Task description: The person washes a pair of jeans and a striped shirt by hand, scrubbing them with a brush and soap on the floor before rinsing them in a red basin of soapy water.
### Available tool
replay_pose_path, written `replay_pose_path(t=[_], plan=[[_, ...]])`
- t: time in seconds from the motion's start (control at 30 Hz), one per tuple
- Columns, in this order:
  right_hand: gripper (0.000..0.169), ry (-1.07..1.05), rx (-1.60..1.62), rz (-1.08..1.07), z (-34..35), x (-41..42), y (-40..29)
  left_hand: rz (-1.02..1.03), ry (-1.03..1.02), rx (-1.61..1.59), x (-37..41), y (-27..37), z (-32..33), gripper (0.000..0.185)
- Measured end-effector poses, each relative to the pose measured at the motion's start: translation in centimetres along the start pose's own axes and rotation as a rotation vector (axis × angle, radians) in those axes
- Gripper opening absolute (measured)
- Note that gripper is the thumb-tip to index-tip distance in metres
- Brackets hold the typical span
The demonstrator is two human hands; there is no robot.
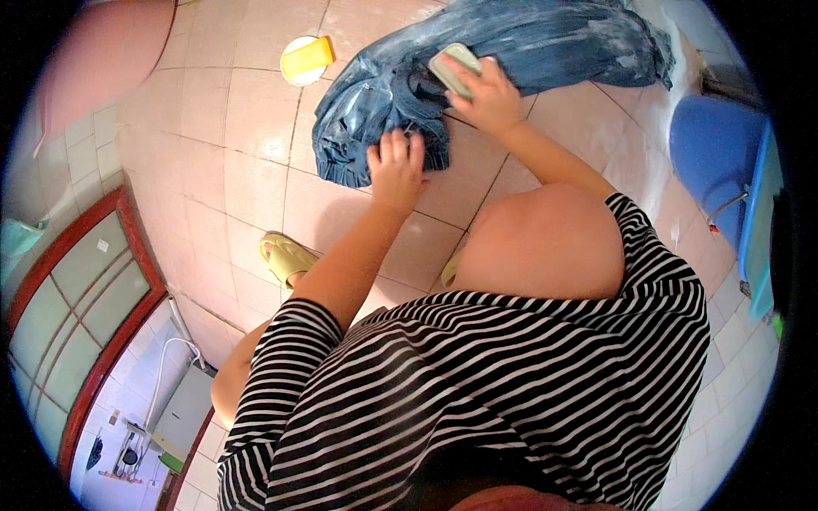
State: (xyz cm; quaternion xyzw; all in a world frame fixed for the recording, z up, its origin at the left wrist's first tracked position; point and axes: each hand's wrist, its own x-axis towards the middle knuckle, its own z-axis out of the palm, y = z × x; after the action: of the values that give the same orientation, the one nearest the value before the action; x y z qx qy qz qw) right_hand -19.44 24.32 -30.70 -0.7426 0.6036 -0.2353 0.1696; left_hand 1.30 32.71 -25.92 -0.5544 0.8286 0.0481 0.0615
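Note:
Wet blue denim trousers point(543, 48) lie spread on the tiled floor, streaked with whitish suds, their gathered waistband towards me. My right hand point(492, 99) grips a pale green scrubbing brush point(455, 69) from above, over the upper part of the denim. The underside of the brush is hidden. At the waistband, my left hand point(397, 167) rests with fingers spread and slightly blurred; it appears to touch the cloth and holds nothing. Left of the trousers, a yellow bar of soap point(308, 59) lies across a round white dish point(295, 76).
A pink rounded object point(105, 57) occupies the upper left. At the right stand a blue plastic basin point(709, 153) and another blue item point(757, 204) beside it. White suds point(664, 121) run along the floor there. A red-framed glass door point(83, 306) is at the left.

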Motion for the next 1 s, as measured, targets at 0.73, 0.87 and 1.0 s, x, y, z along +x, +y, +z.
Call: replay_pose_path(t=[0.73,0.87,1.0], plan=[[0.047,0.021,-0.440,-0.001,-4.2,0.0,8.8,0.111,-0.191,-0.587,-10.9,-5.9,2.6,0.039],[0.050,0.129,-0.340,0.372,-7.6,2.4,10.4,0.152,-0.243,-0.496,-11.2,-5.5,3.1,0.044],[0.048,-0.004,-0.012,-0.195,-0.6,-2.1,-1.6,0.234,-0.257,-0.412,-9.9,-5.0,2.3,0.052]])
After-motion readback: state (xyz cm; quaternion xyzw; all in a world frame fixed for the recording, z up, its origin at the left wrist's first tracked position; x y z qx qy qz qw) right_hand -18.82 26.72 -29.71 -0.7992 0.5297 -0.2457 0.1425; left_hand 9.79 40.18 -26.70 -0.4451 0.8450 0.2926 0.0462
